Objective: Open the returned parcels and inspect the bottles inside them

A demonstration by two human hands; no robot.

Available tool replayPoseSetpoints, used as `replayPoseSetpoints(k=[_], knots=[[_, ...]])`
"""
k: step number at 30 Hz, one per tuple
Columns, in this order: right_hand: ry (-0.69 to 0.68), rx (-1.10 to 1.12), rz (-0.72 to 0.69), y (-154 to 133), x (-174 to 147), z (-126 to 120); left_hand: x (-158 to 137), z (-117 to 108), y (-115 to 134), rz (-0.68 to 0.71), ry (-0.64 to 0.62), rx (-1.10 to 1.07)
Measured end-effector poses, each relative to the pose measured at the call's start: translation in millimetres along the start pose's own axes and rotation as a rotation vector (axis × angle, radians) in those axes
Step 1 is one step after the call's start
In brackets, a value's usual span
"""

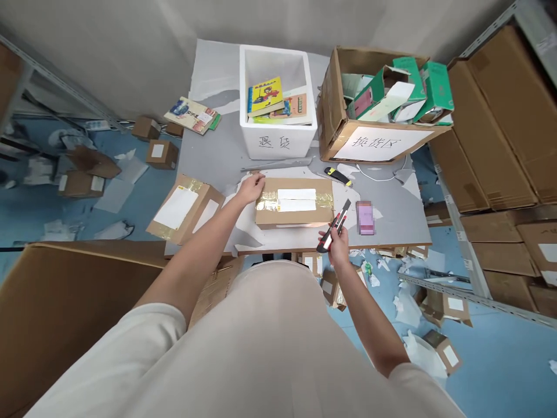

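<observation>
A taped cardboard box (296,217) with white labels lies flat on the table in front of me. My left hand (251,188) grips its far left corner, the fingers bent against the edge. Near the box's right end, my right hand (338,244) is closed around a black and red box cutter (334,227). The cutter's blade is out and points up and away from me. Beyond the box lies a second box cutter (338,176), black and yellow. To the right is a phone (365,218) with a pink screen.
Another taped box (187,209) stands at the table's left. Behind are a white foam bin (278,142) with books and a large carton (331,125) holding green boxes. More books (191,115) lie back left. Metal shelving (467,249) borders the right; boxes and paper litter the floor.
</observation>
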State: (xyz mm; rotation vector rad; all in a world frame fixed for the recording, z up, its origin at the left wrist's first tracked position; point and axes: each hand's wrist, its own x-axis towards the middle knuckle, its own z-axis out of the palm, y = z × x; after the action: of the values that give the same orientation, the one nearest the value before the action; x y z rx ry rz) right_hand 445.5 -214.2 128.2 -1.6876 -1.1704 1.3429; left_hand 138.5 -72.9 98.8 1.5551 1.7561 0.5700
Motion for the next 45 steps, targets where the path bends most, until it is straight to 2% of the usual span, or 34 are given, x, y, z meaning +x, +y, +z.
replayPoseSetpoints(k=[3, 6, 8, 11, 15, 18, 20, 24, 26, 28, 30, 32, 35, 39, 43, 45], knots=[[0.030, 0.065, -0.017, -9.7, 32.1, 16.5, -26.6, 3.1, -20.2, -0.074, 0.088, -0.130], [0.033, 0.138, -0.029, -18.0, 63.4, 29.0, -83.1, 14.4, -27.7, -0.113, 0.155, -0.202], [0.014, 0.185, -0.027, -19.5, 75.7, 37.4, -118.5, 24.5, -26.1, -0.148, 0.150, -0.257], [-0.010, 0.249, -0.005, -16.0, 77.5, 46.4, -149.5, 37.0, -20.3, -0.200, 0.167, -0.358], [0.009, 0.250, 0.030, -7.1, 60.2, 46.5, -155.2, 39.4, -17.5, -0.242, 0.161, -0.383], [0.002, 0.269, 0.069, 3.3, 38.1, 40.6, -140.0, 30.3, -16.6, -0.226, 0.138, -0.323], [0.004, 0.295, 0.114, 12.7, 18.9, 37.3, -115.6, 19.8, -12.6, -0.178, 0.152, -0.229], [0.024, 0.448, 0.257, 27.3, -20.1, 39.0, -31.7, -5.7, 2.5, -0.007, 0.165, 0.001], [-0.033, 0.554, 0.322, 27.9, -33.1, 44.2, 13.1, -15.4, 9.0, 0.059, 0.129, 0.070], [-0.094, 0.630, 0.343, 24.7, -38.6, 50.5, 47.0, -20.1, 12.9, 0.061, 0.066, 0.075], [-0.102, 0.661, 0.323, 20.6, -37.0, 55.3, 65.0, -20.7, 14.0, 0.028, 0.010, 0.058], [-0.072, 0.658, 0.291, 18.2, -29.8, 56.1, 67.0, -20.1, 11.9, -0.010, 0.013, 0.036], [-0.021, 0.613, 0.235, 18.3, -11.6, 48.0, 44.7, -22.6, 2.1, -0.061, 0.135, 0.015], [0.055, 0.504, 0.106, 15.5, 26.7, 26.1, -22.1, -25.0, -19.6, -0.121, 0.282, 0.018], [0.063, 0.288, -0.032, 3.8, 72.5, 6.4, -99.0, -6.7, -33.0, -0.266, 0.285, -0.054], [0.032, 0.188, -0.074, -1.3, 87.2, -2.0, -123.2, 5.1, -32.4, -0.311, 0.259, -0.076]])
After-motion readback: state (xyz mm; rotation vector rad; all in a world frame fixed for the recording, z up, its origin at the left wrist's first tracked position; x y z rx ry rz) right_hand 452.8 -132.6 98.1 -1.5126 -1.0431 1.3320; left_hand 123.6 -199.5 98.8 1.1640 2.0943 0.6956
